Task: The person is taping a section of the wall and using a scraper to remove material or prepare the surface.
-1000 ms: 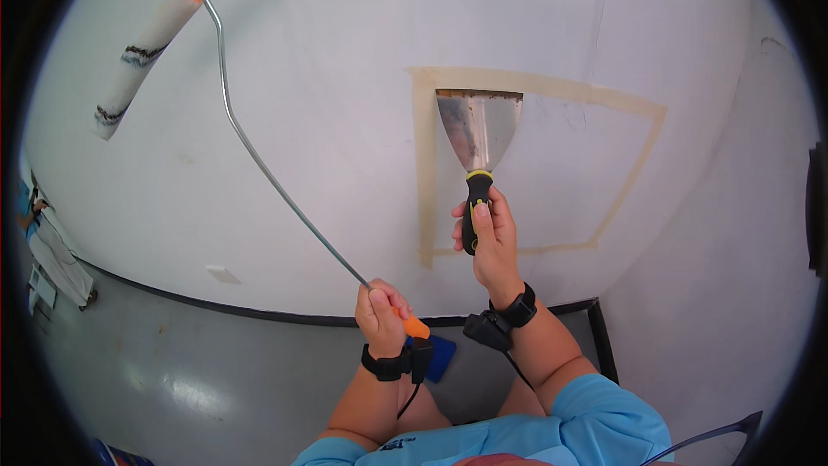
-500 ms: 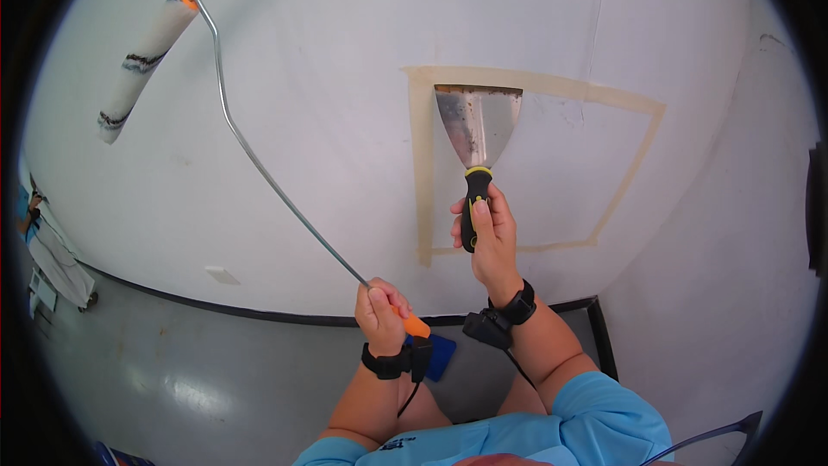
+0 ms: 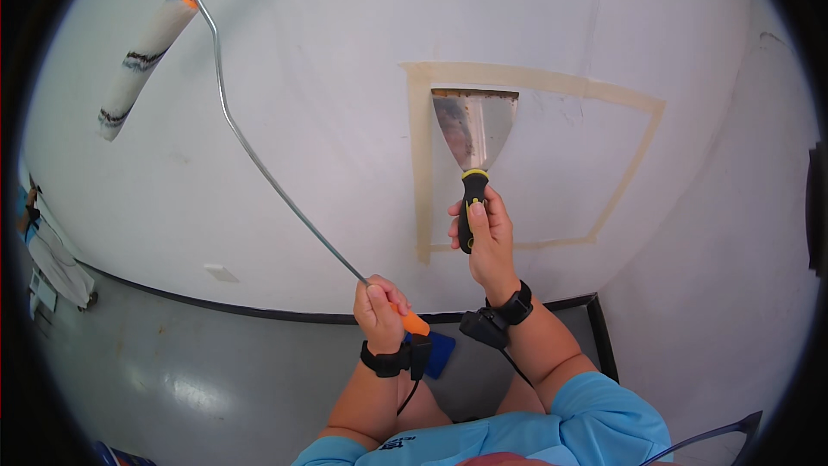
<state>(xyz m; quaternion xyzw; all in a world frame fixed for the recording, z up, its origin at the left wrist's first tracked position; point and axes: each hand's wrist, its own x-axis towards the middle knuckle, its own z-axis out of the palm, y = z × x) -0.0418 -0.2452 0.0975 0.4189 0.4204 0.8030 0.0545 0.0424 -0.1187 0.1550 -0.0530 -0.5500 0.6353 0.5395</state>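
The left hand (image 3: 378,302) is closed around the orange grip of a paint roller (image 3: 142,60), whose long rod slants up-left. The right hand (image 3: 485,237) clasps a putty knife (image 3: 473,134), upright, blade up against the wall (image 3: 302,78) at the taped square's (image 3: 535,79) top-left corner.

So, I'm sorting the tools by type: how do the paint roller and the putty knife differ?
The paint roller has a long bent wire shaft; the putty knife has a short, wide blade. The left hand holds the roller, the right hand the knife inside the taped square. Both handles show orange.
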